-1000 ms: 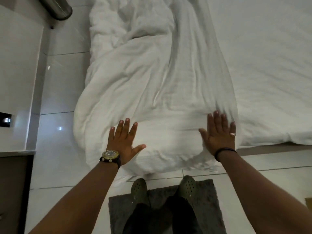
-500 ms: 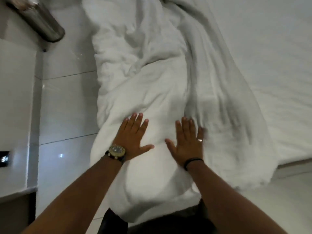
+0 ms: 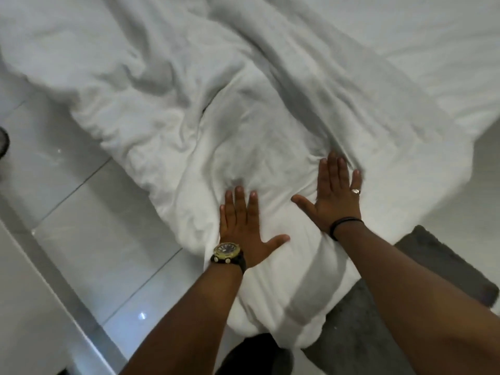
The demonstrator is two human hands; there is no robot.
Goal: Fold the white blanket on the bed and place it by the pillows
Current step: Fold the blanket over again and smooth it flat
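Head view: the white blanket lies rumpled along the near left part of the bed, running from the far left down to the near middle, where its near end hangs over the bed's edge toward the floor. Its surface is full of creases and soft ridges, and its left side spills over the tiled floor.

Both hands lie flat on the near end of the blanket, palms down, with 2 bare forearms reaching in from the near edge. The left hand has its fingers straight and close together and its thumb spread out to the right; it presses on the cloth and grips nothing. A gold-faced watch with a dark strap sits on that wrist. The right hand lies just right of it and a little farther away, fingers straight and pointing away, thumb spread to the left. It too only presses on the cloth, which puckers into small folds at its fingertips. A ring shows on 1 finger and a dark band circles the wrist.

The 2 thumbs point toward each other and are apart, with blanket between them. A dark grey mat lies on the floor at the near right, partly under the hanging end of the blanket.
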